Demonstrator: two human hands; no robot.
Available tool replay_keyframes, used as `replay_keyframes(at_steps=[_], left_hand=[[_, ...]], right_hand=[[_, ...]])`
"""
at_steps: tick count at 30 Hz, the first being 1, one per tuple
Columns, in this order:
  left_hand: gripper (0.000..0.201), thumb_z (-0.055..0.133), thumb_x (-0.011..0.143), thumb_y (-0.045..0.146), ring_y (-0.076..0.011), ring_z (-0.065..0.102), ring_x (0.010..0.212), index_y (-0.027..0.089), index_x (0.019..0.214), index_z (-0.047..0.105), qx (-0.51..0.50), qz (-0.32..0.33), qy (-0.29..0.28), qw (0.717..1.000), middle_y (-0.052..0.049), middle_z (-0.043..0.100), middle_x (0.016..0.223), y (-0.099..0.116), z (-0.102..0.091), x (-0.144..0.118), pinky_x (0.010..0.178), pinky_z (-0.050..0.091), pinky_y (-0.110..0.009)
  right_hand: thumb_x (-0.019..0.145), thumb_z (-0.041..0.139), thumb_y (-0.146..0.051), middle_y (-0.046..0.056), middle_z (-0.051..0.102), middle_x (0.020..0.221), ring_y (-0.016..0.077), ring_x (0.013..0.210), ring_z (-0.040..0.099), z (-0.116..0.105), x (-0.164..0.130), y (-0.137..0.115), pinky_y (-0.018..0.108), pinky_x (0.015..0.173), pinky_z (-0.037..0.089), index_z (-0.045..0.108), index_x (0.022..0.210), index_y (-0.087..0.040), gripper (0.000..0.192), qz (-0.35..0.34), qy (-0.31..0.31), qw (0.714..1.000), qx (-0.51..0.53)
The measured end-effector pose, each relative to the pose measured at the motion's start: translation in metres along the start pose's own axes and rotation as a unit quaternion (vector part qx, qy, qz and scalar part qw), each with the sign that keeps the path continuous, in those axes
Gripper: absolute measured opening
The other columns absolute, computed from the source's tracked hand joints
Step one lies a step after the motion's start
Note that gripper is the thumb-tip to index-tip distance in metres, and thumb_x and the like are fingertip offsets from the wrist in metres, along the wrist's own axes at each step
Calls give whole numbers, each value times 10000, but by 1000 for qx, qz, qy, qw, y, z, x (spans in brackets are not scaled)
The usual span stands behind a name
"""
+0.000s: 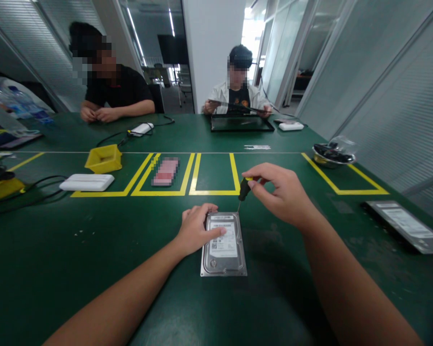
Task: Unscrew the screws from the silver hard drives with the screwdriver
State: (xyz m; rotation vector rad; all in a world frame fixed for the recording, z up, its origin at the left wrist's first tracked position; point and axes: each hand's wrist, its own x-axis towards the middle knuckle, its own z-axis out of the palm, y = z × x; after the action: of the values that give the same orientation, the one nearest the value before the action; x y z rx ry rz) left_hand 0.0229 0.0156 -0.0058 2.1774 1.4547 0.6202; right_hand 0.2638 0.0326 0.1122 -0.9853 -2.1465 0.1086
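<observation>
A silver hard drive (pixel 229 265) with a white label lies flat on the green table in front of me. My left hand (pixel 197 229) grips its left side, thumb across the label and fingers around the far-left edge. Held between the fingers and thumb of my right hand (pixel 279 192) is a small screwdriver (pixel 244 189) with a black and yellow handle. Its thin shaft points down, with the tip at the drive's far-right corner. Whether the tip sits in a screw is too small to tell.
A second hard drive (pixel 406 223) lies at the right. Behind it stands a metal bowl (pixel 334 161) of dark parts. Yellow tape (pixel 214 192) marks the table. Leftward are a pink phone (pixel 166 172), a yellow bin (pixel 104 158) and a white power strip (pixel 87 182). Two people sit opposite.
</observation>
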Motion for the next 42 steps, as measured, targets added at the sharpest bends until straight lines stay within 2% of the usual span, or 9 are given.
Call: replay_keyframes(at_steps=[5, 13, 18, 23, 30, 33, 37, 42], left_hand=[[590, 683, 754, 612, -295, 556, 1099, 268, 1210, 531, 5, 0, 2, 1000, -39, 647, 1191, 0, 0, 1, 954, 327, -447], [585, 688, 752, 609, -288, 556, 1094, 272, 1204, 531, 7, 0, 5, 1000, -33, 649, 1185, -1, 1, 0, 944, 328, -444], [592, 676, 758, 616, -297, 553, 1110, 267, 1213, 526, 2, -2, 1, 1000, -47, 646, 1201, -1, 0, -1, 956, 328, -452], [592, 678, 753, 617, -302, 554, 1108, 269, 1209, 530, 1, -2, 0, 1000, -45, 647, 1196, 0, -1, 0, 958, 326, -457], [585, 675, 755, 610, -303, 553, 1101, 270, 1210, 533, 1, -1, 2, 1000, -49, 647, 1195, 0, 0, 0, 956, 329, -455], [585, 677, 755, 609, -302, 552, 1102, 267, 1208, 533, 1, -1, 1, 1000, -47, 646, 1196, -1, 0, 0, 961, 327, -456], [589, 683, 753, 606, -300, 553, 1102, 269, 1213, 531, 2, 1, 2, 1000, -45, 646, 1197, -1, 0, 0, 955, 333, -455], [589, 684, 752, 599, -304, 553, 1111, 268, 1215, 532, 4, 0, 3, 1000, -49, 646, 1203, -2, 1, 0, 960, 331, -457]], right_hand=[[886, 607, -238, 42, 647, 877, 152, 770, 595, -1, 0, -1, 277, 694, 478, 664, 941, -168, 106, 3, 4, 1000, -27], [908, 569, -218, 54, 667, 908, 162, 819, 609, 0, 0, -1, 288, 726, 488, 673, 928, -163, 119, -10, 18, 999, -35], [888, 558, -179, 48, 695, 991, 173, 872, 644, 0, 0, 0, 302, 775, 514, 663, 982, -184, 141, -10, 22, 1000, -11], [872, 536, -137, 53, 695, 988, 187, 934, 645, -1, 2, -1, 326, 832, 516, 670, 947, -187, 161, -22, 22, 1000, 2], [852, 527, -115, 41, 714, 1051, 198, 995, 664, -2, -1, 0, 363, 904, 519, 688, 983, -199, 224, 0, 7, 1000, 25], [864, 564, -144, 44, 711, 1028, 190, 972, 663, -2, 0, -1, 348, 882, 524, 683, 955, -195, 158, -3, 12, 999, 31], [853, 623, -173, 47, 676, 939, 173, 891, 633, -2, 2, -3, 304, 772, 527, 669, 871, -193, 54, -14, 17, 1000, 18], [856, 583, -146, 41, 685, 943, 172, 868, 632, -2, 2, -1, 311, 773, 523, 662, 922, -197, 116, -13, 15, 1000, 7]])
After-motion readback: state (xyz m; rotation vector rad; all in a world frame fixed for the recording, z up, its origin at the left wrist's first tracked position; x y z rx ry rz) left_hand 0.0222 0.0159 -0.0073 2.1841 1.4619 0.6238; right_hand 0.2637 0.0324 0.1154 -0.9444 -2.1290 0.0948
